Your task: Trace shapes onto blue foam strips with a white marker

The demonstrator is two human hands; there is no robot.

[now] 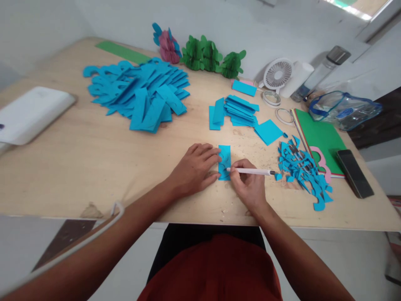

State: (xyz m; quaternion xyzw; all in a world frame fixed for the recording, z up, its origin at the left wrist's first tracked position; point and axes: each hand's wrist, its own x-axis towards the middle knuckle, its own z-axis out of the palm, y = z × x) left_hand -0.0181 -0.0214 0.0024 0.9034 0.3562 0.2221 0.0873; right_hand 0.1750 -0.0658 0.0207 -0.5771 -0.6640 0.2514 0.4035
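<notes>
At the worktop [94, 175] front edge, the right hand [249, 190] clamps a pen [250, 171] crosswise on the blue card [224, 159], the flat left hand [194, 167] pinning its left side

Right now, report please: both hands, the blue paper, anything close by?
Left hand flat, fingertips pinning blue paper piece. Right hand grips white pen, tip on the piece. Blue scraps heaped just right of the pen's end.

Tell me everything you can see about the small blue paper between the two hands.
The blue paper is a small rectangle, thin and matte, lying flat on the wooden table near its front edge. Dark curved lines are drawn on it. The left hand presses its left side; the pen, held in the right hand, touches its lower right edge.
</notes>
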